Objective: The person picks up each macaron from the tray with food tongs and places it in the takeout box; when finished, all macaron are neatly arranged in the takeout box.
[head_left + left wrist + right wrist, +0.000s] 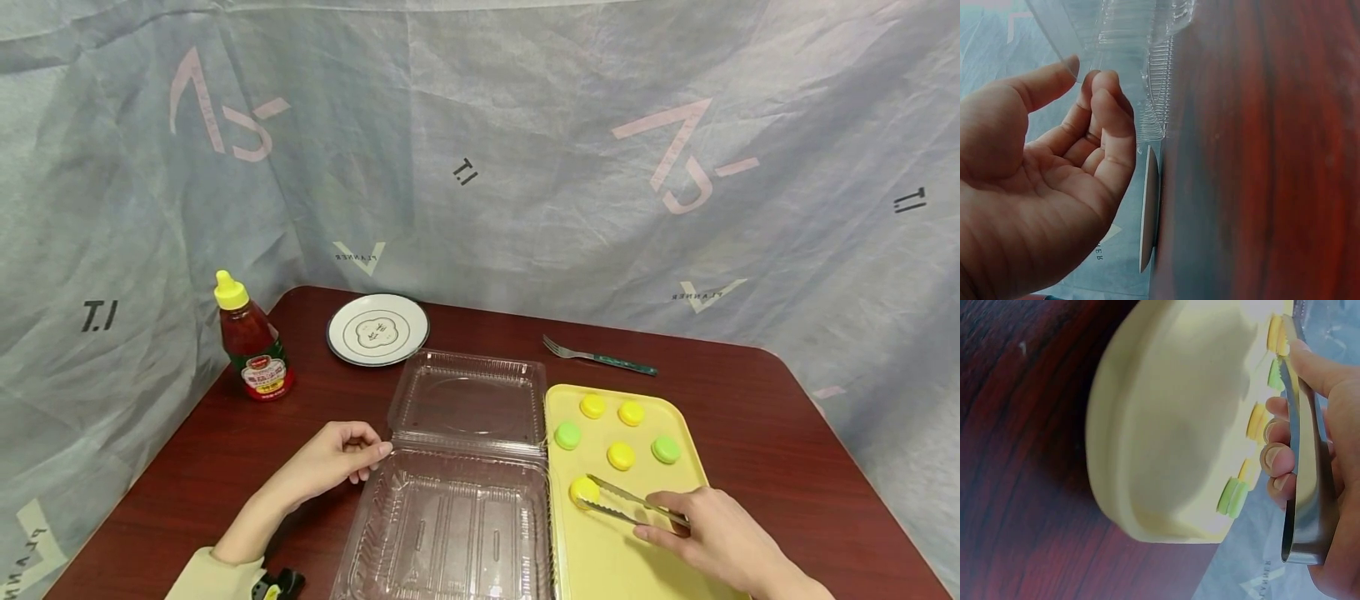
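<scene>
My left hand (pixel 322 462) pinches the edge of a clear plastic clamshell box (pixel 457 521) near its hinge, between thumb and fingers. The box lies unfolded, its lid (pixel 472 400) toward the back. In my right hand (pixel 723 533) are metal tongs (pixel 1311 512), whose tips sit on either side of a yellow macaron (pixel 581 492) on the yellow tray (pixel 607 562). Whether the tips press on it is hard to tell. Farther back on the tray lie several more macarons, among them a yellow one (pixel 621 456) and a green one (pixel 665 450).
A white plate (pixel 345 329) stands behind the box lid. At the far left is a ketchup bottle (pixel 251 337) with a yellow cap. Behind the tray lies a fork (pixel 626 363) with a green handle. Grey cloth (pixel 510 233) hangs along the table's back edge.
</scene>
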`<act>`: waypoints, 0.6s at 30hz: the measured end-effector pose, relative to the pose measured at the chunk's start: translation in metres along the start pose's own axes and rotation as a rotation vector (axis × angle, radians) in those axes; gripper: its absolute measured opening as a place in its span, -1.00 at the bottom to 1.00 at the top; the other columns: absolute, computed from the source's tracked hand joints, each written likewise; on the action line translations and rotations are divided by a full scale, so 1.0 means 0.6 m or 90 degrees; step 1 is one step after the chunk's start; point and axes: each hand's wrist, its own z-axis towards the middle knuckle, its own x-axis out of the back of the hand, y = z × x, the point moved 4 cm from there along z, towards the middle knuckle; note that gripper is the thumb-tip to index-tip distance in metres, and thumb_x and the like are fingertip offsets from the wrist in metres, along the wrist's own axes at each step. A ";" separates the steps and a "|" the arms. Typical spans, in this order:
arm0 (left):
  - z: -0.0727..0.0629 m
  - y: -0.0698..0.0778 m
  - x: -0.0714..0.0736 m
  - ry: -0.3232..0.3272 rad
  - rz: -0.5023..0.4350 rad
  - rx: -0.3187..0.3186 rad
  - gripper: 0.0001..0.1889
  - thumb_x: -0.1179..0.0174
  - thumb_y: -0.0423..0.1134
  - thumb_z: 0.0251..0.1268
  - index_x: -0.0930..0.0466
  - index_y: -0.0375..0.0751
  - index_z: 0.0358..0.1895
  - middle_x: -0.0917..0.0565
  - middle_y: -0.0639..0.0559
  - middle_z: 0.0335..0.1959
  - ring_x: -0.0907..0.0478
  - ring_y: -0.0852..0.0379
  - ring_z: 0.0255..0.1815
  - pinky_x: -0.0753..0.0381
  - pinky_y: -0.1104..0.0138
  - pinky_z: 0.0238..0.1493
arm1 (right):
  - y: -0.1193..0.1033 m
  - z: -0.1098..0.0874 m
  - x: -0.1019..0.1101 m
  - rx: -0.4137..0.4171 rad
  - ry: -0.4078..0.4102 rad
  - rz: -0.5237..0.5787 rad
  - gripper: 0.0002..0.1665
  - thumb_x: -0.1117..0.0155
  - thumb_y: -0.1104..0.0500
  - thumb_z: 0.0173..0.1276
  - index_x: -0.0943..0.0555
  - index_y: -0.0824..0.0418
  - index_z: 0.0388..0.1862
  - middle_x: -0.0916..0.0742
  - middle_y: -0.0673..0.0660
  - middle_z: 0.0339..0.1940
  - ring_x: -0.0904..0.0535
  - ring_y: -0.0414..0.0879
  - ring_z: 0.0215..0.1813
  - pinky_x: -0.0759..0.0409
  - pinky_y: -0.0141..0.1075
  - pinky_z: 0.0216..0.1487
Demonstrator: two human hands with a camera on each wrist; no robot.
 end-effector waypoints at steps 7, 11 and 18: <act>0.001 0.000 0.000 0.006 0.000 -0.008 -0.74 -0.28 -0.19 0.39 -0.61 -0.38 -0.28 -0.57 -0.05 -0.52 -0.54 0.11 -0.51 -0.56 0.34 -0.46 | -0.001 0.002 0.002 0.014 0.004 0.006 -0.53 -0.55 -0.08 0.15 -0.34 -0.31 -0.52 -0.04 -0.39 -0.61 0.09 -0.56 -0.56 0.07 -0.64 -0.58; 0.001 -0.001 0.001 0.010 -0.002 -0.006 -0.75 -0.28 -0.18 0.38 -0.61 -0.37 -0.27 -0.57 -0.04 -0.51 -0.54 0.10 -0.51 -0.56 0.33 -0.46 | -0.002 0.004 0.003 0.021 0.003 0.010 -0.51 -0.55 -0.07 0.16 -0.32 -0.30 -0.54 -0.05 -0.40 -0.61 0.09 -0.57 -0.56 0.07 -0.65 -0.58; 0.000 0.000 0.000 0.010 -0.003 -0.004 -0.75 -0.28 -0.18 0.39 -0.61 -0.38 -0.27 -0.57 -0.05 -0.51 -0.54 0.11 -0.51 -0.56 0.34 -0.46 | -0.002 0.005 0.004 0.021 -0.007 0.016 -0.50 -0.53 -0.07 0.18 -0.30 -0.29 -0.57 -0.04 -0.40 -0.61 0.09 -0.57 -0.56 0.07 -0.65 -0.59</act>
